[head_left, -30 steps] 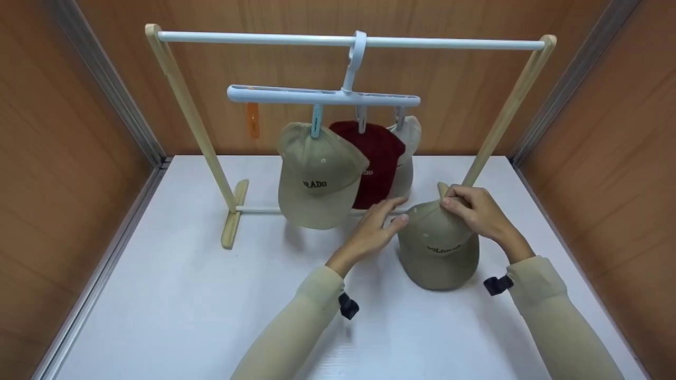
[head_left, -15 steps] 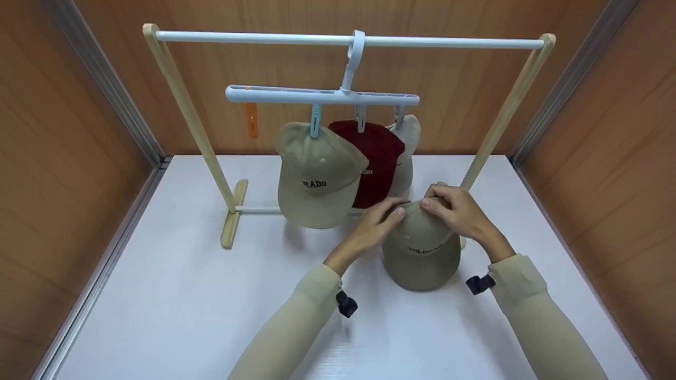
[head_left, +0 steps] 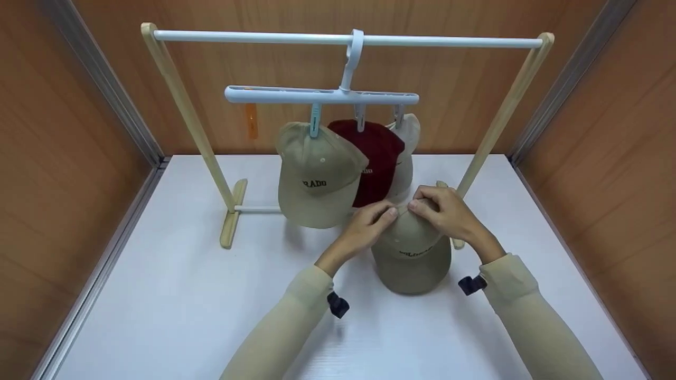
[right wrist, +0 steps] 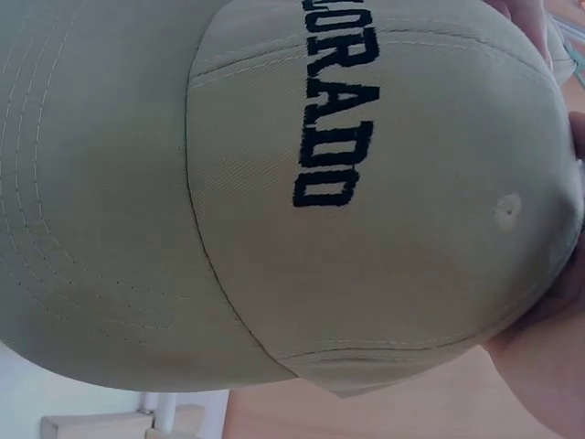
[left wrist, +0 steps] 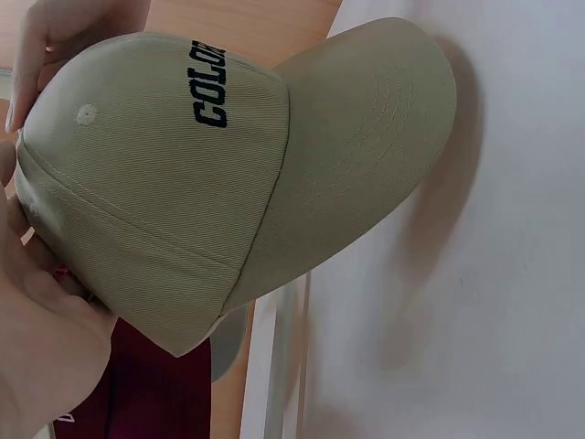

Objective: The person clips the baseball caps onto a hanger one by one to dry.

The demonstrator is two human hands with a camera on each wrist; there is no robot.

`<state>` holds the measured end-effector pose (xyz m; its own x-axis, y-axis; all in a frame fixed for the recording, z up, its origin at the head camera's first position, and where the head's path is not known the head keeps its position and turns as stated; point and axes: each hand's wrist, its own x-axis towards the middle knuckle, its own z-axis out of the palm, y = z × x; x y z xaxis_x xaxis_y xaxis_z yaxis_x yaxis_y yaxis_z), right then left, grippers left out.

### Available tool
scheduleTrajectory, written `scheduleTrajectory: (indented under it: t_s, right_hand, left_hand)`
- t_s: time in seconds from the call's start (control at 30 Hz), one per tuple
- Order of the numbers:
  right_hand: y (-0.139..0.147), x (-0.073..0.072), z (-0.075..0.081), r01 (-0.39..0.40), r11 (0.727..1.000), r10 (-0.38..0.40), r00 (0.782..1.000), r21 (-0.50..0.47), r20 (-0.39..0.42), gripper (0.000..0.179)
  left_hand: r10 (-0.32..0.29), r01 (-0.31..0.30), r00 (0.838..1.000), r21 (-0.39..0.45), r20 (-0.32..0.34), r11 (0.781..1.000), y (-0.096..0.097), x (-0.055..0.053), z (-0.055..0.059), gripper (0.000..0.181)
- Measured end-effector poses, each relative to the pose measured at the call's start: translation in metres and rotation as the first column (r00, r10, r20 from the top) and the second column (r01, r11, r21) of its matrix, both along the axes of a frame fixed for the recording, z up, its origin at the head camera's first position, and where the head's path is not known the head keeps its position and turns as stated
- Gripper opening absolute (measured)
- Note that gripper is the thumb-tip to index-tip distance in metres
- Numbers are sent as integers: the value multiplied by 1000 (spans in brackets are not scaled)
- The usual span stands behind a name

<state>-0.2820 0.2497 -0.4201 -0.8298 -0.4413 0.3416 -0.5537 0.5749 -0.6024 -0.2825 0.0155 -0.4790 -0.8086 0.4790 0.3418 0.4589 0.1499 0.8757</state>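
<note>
Both hands hold a khaki baseball cap (head_left: 413, 272) between them, its brim pointing down and toward me. My left hand (head_left: 365, 228) pinches the left side of the crown near the top. Opposite it, my right hand (head_left: 446, 212) pinches the crown's top right. Dark embroidered lettering runs across the cap's front in the left wrist view, where the cap (left wrist: 155, 174) stands off the white surface and casts a shadow. Close up in the right wrist view, the cap (right wrist: 265, 256) hides most of the right hand.
A wooden rack with a white rod (head_left: 253, 37) carries a pale blue clip hanger (head_left: 290, 96). From its clips hang a beige cap (head_left: 322, 163), a dark red cap (head_left: 377, 150) and a white cap (head_left: 407, 158). An orange clip (head_left: 251, 121) hangs at its left end.
The right hand has carried the khaki cap leftward to the left hand. The left hand, earlier spread beside the crown, now pinches it too.
</note>
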Motion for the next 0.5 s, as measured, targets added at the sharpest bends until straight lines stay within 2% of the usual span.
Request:
scheduleTrajectory:
  t_s: [0.2,0.37,0.5]
  right_hand:
    - [-8,0,3,-15,1000,15,999,18,-35,22]
    - [-12,2,3,-35,999,37,998,24,-60,23]
    - [-15,4,3,-55,998,56,997,14,-53,22]
  left_hand:
    - [15,-15,1000,-6,6,1000,-8,1,2,31]
    - [16,-16,1000,-24,-21,1000,-13,3,5,28]
    - [-8,8,1000,-11,-10,1000,-18,5,8,26]
